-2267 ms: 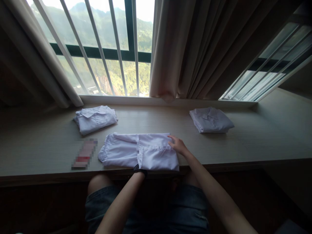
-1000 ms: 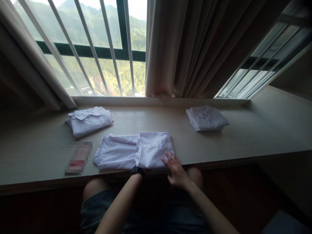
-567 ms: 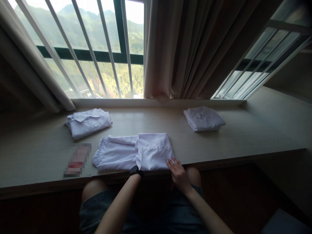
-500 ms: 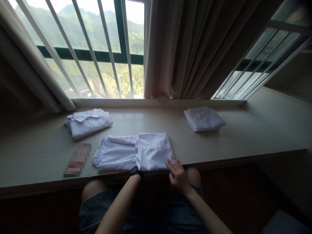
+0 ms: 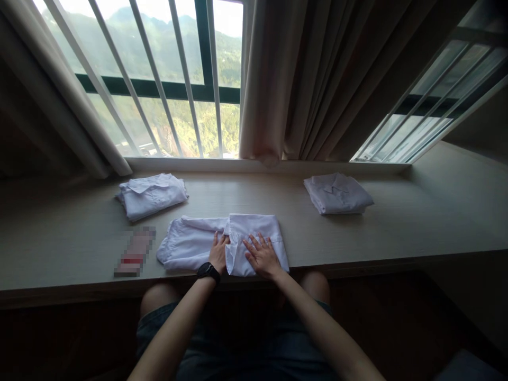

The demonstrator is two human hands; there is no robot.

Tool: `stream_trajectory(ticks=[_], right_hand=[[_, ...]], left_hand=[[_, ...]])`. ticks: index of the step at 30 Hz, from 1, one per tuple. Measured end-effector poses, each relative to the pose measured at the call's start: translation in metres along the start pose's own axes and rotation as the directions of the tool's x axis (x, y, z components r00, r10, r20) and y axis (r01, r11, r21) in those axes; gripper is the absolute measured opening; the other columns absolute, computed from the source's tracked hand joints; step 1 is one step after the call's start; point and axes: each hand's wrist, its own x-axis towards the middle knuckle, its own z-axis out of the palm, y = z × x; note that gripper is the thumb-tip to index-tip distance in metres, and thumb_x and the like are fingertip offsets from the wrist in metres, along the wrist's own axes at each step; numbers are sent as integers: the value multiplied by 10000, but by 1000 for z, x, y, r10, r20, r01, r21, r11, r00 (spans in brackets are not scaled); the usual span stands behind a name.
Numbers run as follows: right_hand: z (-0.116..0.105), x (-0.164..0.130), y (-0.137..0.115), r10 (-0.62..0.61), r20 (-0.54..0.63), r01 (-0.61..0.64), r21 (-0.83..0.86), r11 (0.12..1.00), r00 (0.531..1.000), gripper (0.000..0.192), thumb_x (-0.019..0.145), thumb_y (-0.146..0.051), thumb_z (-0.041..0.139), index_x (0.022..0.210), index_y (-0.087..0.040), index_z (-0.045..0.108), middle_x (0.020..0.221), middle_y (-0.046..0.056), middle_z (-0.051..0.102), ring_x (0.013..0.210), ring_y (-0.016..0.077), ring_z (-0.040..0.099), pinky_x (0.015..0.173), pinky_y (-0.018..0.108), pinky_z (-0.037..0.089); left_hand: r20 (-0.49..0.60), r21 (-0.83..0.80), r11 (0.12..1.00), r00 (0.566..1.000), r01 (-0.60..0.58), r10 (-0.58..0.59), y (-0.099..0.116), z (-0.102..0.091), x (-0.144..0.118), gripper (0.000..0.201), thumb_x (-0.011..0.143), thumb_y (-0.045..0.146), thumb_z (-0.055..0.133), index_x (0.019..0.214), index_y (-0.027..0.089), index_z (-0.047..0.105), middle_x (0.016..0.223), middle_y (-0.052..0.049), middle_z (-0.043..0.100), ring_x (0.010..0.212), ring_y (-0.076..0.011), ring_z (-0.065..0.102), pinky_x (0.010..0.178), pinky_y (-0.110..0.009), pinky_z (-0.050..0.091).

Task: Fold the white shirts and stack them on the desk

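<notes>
A partly folded white shirt [image 5: 190, 246] lies along the front of the desk, its right part doubled over into a square layer. My left hand [image 5: 218, 255], with a black watch on the wrist, rests on the shirt by the loose edge of that layer, fingers stretched out. On top of the folded layer my right hand [image 5: 262, 257] lies flat, its fingers spread. The layer's edge is ruffled between the two hands.
Behind to the left is a folded white shirt [image 5: 153, 197], and another folded shirt [image 5: 338, 193] sits at the back right. A blurred pinkish item [image 5: 137, 251] lies left of the shirt. Curtains [image 5: 273, 79] and a barred window stand behind the desk [image 5: 416, 222].
My left hand has come out from under the folded layer onto the shirt at its edge. My right hand has moved left from the right edge onto the layer. The view has shifted slightly.
</notes>
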Motion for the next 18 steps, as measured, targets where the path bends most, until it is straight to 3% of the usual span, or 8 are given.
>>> stream_trajectory(ticks=[4,7,10,13,18], right_hand=[[1,-3,1,-13,-32,13,13,1000,999,501,1026,-487,378,1509,-365,429,1603,13,346,1527,315,184,1216,595,114],[0,8,-9,30,-96,-25,50,998,995,462,1039,-427,348,1409,-275,579,1522,59,477,1502,300,260,1224,556,143],[2,23,-25,36,-167,-26,58,998,985,487,1045,-413,318,1393,-216,595,1509,103,486,1510,292,238,1228,521,147],[8,34,-40,40,-145,-34,43,999,989,555,999,-541,413,1495,-297,473,1591,108,361,1518,353,188,1199,592,140],[17,36,-42,24,-56,-24,5,1000,998,601,947,-645,458,1479,-366,480,1613,84,321,1505,377,201,1186,617,103]], left_hand=[[31,-7,977,976,214,-214,-37,-14,-19,512,1014,335,370,1488,166,466,1554,-132,437,1486,-317,304,1218,-552,210],[7,36,897,898,440,-440,-66,-35,-42,554,985,325,372,1479,92,461,1555,-172,424,1484,-343,295,1208,-535,218],[-59,23,709,709,705,-703,-87,-55,-65,585,937,351,457,1448,67,481,1495,-236,464,1414,-392,381,1144,-543,316],[34,-127,499,507,857,-861,-104,-67,-84,615,903,416,529,1410,69,499,1400,-269,528,1306,-400,498,1060,-527,413],[192,-450,213,327,867,-925,-120,-70,-100,699,704,370,796,1292,79,555,1209,-213,647,1178,-351,606,974,-431,496]])
